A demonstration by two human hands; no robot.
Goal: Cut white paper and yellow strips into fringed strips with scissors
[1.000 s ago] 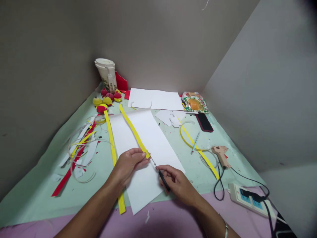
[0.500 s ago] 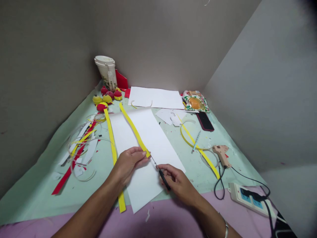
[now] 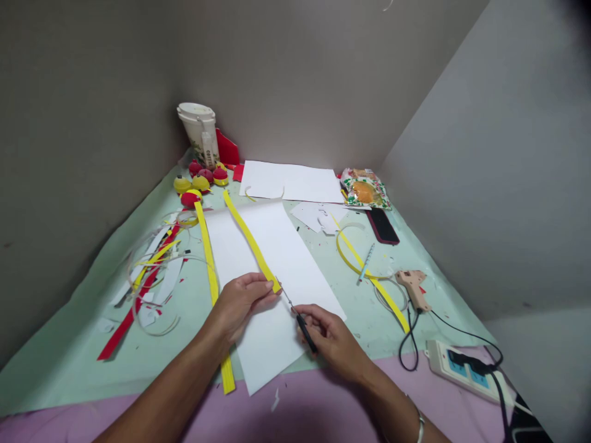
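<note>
My left hand [image 3: 247,303] pinches the near end of a yellow paper strip [image 3: 249,240] between thumb and fingers. The strip's far end reaches back over a white paper sheet [image 3: 286,258]. Black-handled scissors [image 3: 305,332] are gripped in my right hand [image 3: 330,338], their thin blades touching the strip's near end beside my left fingertips. Whether the blades are apart or closed is too small to tell. A second yellow strip [image 3: 206,252] lies along the sheet's left edge, partly hidden under my left wrist.
Red, white and yellow paper scraps [image 3: 152,271] lie at left, below several red-and-yellow round pieces [image 3: 201,183] and a white cup [image 3: 198,132]. On the right are a pen [image 3: 367,263], a phone [image 3: 382,226], a glue gun [image 3: 413,288] with its cord, and a power strip [image 3: 466,369].
Almost nothing differs. Both hands, the strip and the scissors keep their places; the view has shifted very slightly.
</note>
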